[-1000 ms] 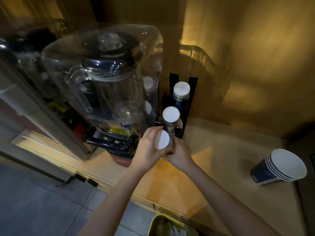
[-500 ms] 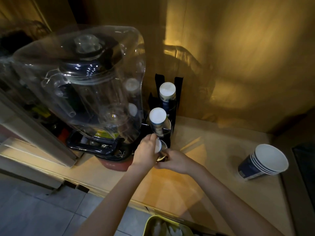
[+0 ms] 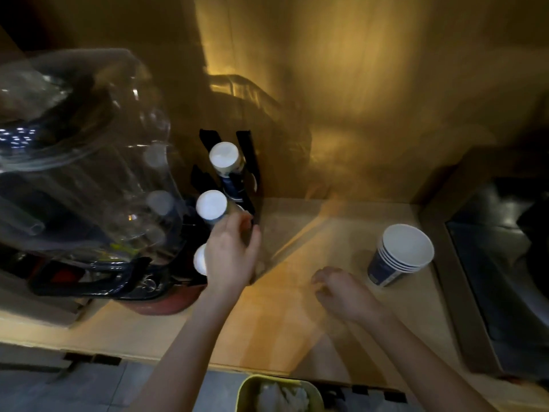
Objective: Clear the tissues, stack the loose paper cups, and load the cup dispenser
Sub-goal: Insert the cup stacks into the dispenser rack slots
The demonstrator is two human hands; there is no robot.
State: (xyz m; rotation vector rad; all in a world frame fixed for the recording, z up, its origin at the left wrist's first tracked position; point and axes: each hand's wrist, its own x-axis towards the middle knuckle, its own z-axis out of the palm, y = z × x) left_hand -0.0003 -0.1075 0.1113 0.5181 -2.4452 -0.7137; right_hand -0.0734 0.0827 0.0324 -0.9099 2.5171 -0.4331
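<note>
A black cup dispenser (image 3: 249, 153) stands against the wooden wall, with three inverted cup stacks in it: a rear stack (image 3: 224, 159), a middle stack (image 3: 211, 204) and a front stack (image 3: 199, 260), each showing its white bottom. My left hand (image 3: 230, 254) lies over the front stack, fingers spread and thumb apart, gripping nothing that I can see. Away from the dispenser, my right hand (image 3: 341, 288) hovers over the counter with loosely curled fingers and nothing in it. A short stack of blue-and-white loose paper cups (image 3: 401, 254) lies tilted on the counter to its right.
A large blender under a clear cover (image 3: 89, 173) crowds the dispenser's left side. A yellow-green bin (image 3: 246, 391) holding crumpled tissues sits below the wooden counter's front edge (image 3: 267, 361). A dark metal surface (image 3: 505, 278) borders the counter on the right.
Both hands were closed around the front cup stack, pushing it down into the dispenser. My right hand has let go and moved right; my left hand has opened over the stack.
</note>
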